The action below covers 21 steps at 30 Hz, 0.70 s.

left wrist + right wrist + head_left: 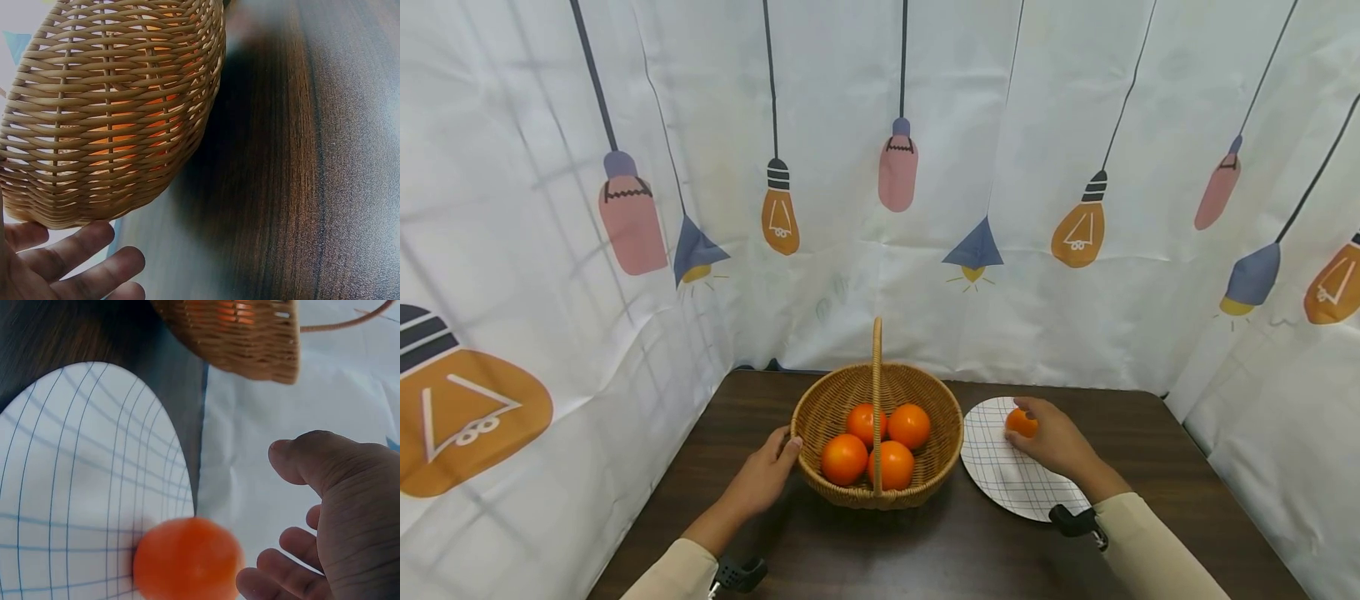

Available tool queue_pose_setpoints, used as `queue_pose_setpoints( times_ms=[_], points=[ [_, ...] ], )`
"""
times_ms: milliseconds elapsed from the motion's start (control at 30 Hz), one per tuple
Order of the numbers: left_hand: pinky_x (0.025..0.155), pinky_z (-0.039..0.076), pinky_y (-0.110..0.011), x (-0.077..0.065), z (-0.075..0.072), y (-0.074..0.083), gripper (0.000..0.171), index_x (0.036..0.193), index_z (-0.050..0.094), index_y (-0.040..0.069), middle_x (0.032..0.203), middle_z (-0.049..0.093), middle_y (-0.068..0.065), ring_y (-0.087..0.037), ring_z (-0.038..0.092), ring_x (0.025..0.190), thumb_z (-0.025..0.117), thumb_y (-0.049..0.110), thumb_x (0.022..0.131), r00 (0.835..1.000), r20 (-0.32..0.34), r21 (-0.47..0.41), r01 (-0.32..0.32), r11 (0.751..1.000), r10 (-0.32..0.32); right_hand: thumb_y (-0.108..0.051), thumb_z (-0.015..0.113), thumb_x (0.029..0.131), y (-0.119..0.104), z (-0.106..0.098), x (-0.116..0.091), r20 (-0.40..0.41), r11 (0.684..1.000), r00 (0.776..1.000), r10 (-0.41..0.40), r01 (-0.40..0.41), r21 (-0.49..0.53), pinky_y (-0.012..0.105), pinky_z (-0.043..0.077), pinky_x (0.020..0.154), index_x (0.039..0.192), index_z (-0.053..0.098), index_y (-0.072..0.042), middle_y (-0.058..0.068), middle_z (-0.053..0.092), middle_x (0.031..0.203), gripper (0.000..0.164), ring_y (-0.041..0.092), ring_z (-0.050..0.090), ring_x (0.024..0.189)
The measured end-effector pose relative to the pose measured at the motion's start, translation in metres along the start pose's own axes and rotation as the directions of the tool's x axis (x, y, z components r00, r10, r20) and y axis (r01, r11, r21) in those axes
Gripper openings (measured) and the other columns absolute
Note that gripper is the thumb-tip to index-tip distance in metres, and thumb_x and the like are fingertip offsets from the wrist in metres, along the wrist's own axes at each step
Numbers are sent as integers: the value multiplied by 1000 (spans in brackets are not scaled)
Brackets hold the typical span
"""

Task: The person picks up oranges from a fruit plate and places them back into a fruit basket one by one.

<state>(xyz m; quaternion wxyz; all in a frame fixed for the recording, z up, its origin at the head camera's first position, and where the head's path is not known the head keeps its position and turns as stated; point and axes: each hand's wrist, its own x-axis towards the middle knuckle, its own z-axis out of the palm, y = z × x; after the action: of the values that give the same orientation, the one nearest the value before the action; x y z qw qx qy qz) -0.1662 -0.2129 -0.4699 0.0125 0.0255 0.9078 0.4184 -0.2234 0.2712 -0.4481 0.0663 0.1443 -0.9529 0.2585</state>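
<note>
A round wicker basket (953, 408) with a tall arched handle stands on the table, with several oranges (844, 460) inside. My left hand (760, 479) holds the basket's left rim, thumb at the edge and fingers against the outer wall. In the left wrist view those fingers (94, 269) lie spread along the weave (112, 106). Another orange (187, 559) sits on a white plate (1000, 467) with a grid pattern, right of the basket. Around that orange hovers my right hand (1060, 442), its thumb and fingers apart, fingertips close to the peel.
The dark wooden table (880, 558) ends at a white curtain (865, 283) printed with hanging lamps, which encloses the back and sides. The basket handle (877, 400) rises well above the rim. Plate and basket stand close side by side.
</note>
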Motion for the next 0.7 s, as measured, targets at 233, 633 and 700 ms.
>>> queue_pose_setpoints(
  times_ms=[233, 633, 700],
  points=[
    [106, 38, -66, 2, 2, -2, 66, 155, 34, 0, 149, 48, -28, -45, 51, 132, 39, 48, 111, 1000, -7, -8, 0, 1000, 0, -23, 81, 90, 11, -1, -5, -6, 1000, 1000, 18, -18, 25, 60, 51, 94, 145, 50, 6, 28, 55, 139, 70, 45, 60, 117],
    [106, 38, -66, 1, 2, -3, 67, 155, 34, -1, 149, 49, -28, -45, 51, 132, 38, 49, 111, 1000, -15, -1, -11, 1000, 11, -24, 80, 90, 30, -5, -10, -12, 998, 998, 60, -60, 16, 63, 49, 93, 142, 49, 9, 31, 54, 137, 69, 49, 58, 117],
    [106, 38, -66, 1, 1, -2, 67, 155, 34, -1, 149, 49, -28, -45, 52, 132, 38, 49, 111, 1000, -13, -1, -11, 1000, 11, -25, 81, 90, 33, -4, -10, -10, 997, 997, 71, -71, 11, 63, 50, 93, 143, 48, 9, 32, 54, 137, 70, 49, 58, 117]
  ],
)
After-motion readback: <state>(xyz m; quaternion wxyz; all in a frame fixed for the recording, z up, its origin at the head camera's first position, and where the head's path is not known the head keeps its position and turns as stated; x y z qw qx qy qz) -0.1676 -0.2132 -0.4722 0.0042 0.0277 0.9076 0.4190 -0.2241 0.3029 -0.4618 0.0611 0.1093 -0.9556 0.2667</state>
